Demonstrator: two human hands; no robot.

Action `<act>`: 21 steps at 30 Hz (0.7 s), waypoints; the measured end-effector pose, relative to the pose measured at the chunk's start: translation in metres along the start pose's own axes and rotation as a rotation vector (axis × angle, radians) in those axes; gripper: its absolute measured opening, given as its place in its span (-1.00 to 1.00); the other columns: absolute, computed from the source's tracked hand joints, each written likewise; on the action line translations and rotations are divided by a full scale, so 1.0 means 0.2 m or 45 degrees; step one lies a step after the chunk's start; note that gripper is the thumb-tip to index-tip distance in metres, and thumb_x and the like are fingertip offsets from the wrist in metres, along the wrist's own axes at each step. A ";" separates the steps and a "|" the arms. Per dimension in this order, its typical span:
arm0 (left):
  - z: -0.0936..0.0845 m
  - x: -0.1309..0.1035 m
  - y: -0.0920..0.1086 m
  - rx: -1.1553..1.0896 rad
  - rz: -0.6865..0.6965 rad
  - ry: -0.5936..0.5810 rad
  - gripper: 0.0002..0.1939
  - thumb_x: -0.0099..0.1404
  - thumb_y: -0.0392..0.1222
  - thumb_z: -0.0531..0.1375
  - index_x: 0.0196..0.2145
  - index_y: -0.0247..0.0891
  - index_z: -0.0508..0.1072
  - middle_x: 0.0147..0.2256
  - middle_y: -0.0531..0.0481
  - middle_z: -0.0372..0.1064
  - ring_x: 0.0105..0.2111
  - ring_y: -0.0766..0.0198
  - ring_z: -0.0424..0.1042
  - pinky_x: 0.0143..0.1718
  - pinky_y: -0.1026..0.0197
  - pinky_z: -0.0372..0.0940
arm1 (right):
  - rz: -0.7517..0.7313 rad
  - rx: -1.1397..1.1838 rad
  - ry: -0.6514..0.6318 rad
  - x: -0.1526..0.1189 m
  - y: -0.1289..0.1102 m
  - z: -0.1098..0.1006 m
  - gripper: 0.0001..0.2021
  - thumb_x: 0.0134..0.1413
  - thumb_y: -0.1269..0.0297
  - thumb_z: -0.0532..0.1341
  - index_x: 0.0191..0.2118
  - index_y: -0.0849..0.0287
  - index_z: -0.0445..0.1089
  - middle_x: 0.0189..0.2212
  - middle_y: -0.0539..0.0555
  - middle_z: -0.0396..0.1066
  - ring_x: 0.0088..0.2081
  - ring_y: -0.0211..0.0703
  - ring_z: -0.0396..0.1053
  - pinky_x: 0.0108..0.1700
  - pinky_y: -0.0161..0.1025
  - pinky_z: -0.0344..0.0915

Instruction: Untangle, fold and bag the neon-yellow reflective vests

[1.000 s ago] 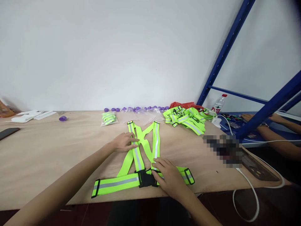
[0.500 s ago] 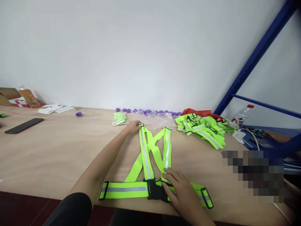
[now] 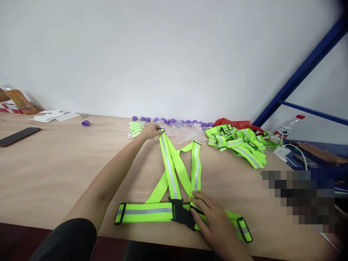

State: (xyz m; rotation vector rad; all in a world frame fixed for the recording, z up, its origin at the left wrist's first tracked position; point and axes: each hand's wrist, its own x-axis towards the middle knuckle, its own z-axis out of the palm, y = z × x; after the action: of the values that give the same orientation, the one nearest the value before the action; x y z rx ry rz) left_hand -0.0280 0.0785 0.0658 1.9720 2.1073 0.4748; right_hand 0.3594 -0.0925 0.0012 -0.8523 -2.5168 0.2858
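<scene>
The neon reflective harness lies on the tabletop before you, its black buckle apparently fastened. Your left hand pinches the far end of one long strap at its slider. Your right hand rests loosely beside the buckle, fingers extended, gripping nothing that shows.

Progress, as judged: spreading out is largely done; the harness is unfolded and outside any bag. Outstanding: a loose pile of harnesses to your right, tangled.

Containers: a small transparent bag just beyond your left hand holds folded neon webbing (one such pack observed). Other transparent bags lie near the purple caps, contents, if any, not discernible. A bottle of orange liquid stands far left.
</scene>
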 end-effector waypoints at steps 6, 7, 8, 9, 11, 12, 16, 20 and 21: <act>0.05 -0.09 0.02 0.050 -0.090 0.046 -0.64 0.40 -0.06 0.22 0.07 -0.27 0.42 0.05 -0.15 0.39 -0.04 0.07 0.45 -0.04 -0.05 0.41 | 0.025 -0.011 -0.009 0.01 -0.01 0.01 -0.77 0.28 0.31 0.12 -0.04 0.09 0.47 0.01 0.18 0.51 0.07 0.04 0.44 0.04 -0.01 0.44; 0.07 -0.12 0.05 0.048 -0.088 0.065 -0.60 0.38 -0.04 0.24 0.09 -0.27 0.41 0.05 -0.17 0.39 -0.03 0.05 0.45 -0.02 -0.05 0.40 | 0.023 -0.019 -0.016 0.02 -0.02 0.01 -0.77 0.28 0.31 0.12 -0.04 0.09 0.47 0.01 0.18 0.51 0.07 0.05 0.44 0.04 0.00 0.44; 0.07 -0.15 0.07 0.043 -0.081 0.088 -0.54 0.35 -0.01 0.26 0.12 -0.27 0.38 0.07 -0.21 0.39 -0.02 0.03 0.45 -0.01 -0.03 0.38 | 0.016 -0.027 -0.019 0.02 -0.03 0.00 -0.76 0.28 0.31 0.12 -0.02 0.09 0.47 0.02 0.18 0.51 0.07 0.05 0.44 0.05 0.00 0.44; 0.07 -0.19 0.10 0.036 -0.068 0.115 -0.46 0.33 0.02 0.27 0.16 -0.27 0.34 0.10 -0.24 0.37 -0.01 0.00 0.44 0.01 -0.02 0.36 | -0.005 -0.034 -0.010 0.02 -0.04 -0.01 -0.75 0.28 0.32 0.12 0.00 0.10 0.46 0.02 0.18 0.51 0.07 0.04 0.44 0.06 0.00 0.44; 0.04 -0.31 0.15 0.015 -0.026 0.157 -0.36 0.31 0.08 0.23 0.24 -0.27 0.25 0.15 -0.27 0.32 -0.01 -0.03 0.45 0.01 0.02 0.34 | -0.094 -0.055 0.054 0.01 -0.04 -0.08 -0.70 0.28 0.32 0.14 0.08 0.09 0.42 0.03 0.16 0.51 0.09 0.04 0.44 0.12 0.03 0.40; 0.01 -0.39 0.16 0.002 0.005 0.164 -0.37 0.34 0.10 0.18 0.24 -0.26 0.23 0.16 -0.25 0.32 -0.02 -0.01 0.45 -0.01 0.04 0.34 | -0.143 -0.067 0.116 -0.02 -0.03 -0.13 -0.67 0.28 0.31 0.15 0.12 0.08 0.40 0.03 0.15 0.51 0.10 0.05 0.43 0.16 0.06 0.36; -0.12 -0.86 0.16 -0.098 0.186 0.089 -0.59 0.39 0.17 0.05 -0.03 -0.13 0.43 -0.03 -0.07 0.50 -0.09 0.07 0.49 -0.10 0.11 0.38 | -0.050 -0.069 0.241 -0.20 0.11 -0.38 -0.54 0.22 0.20 0.25 0.22 -0.04 0.32 0.11 0.12 0.46 0.17 0.10 0.38 0.25 0.12 0.28; -0.09 -1.38 0.10 -0.201 0.224 -0.117 -0.53 0.28 0.15 0.23 0.13 0.15 0.38 0.11 0.04 0.44 0.06 0.03 0.45 0.01 0.09 0.39 | 0.305 0.072 -0.042 -0.39 0.28 -0.49 -0.41 0.12 0.08 0.33 0.28 -0.08 0.29 0.19 0.12 0.39 0.18 0.13 0.38 0.16 0.07 0.40; -0.06 -1.48 0.09 -0.205 0.229 -0.168 -0.36 0.22 0.14 0.30 0.23 0.20 0.28 0.20 0.04 0.37 0.11 0.01 0.42 0.05 0.08 0.38 | 0.349 0.129 -0.104 -0.41 0.31 -0.48 -0.43 0.13 0.09 0.32 0.26 -0.08 0.31 0.19 0.12 0.39 0.18 0.11 0.38 0.17 0.07 0.39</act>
State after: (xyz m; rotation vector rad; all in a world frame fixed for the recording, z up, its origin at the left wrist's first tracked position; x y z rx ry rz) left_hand 0.0063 -0.2162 0.0654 2.0478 1.7656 0.5129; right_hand 0.4965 -0.0907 0.0346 -1.1655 -2.4327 0.5420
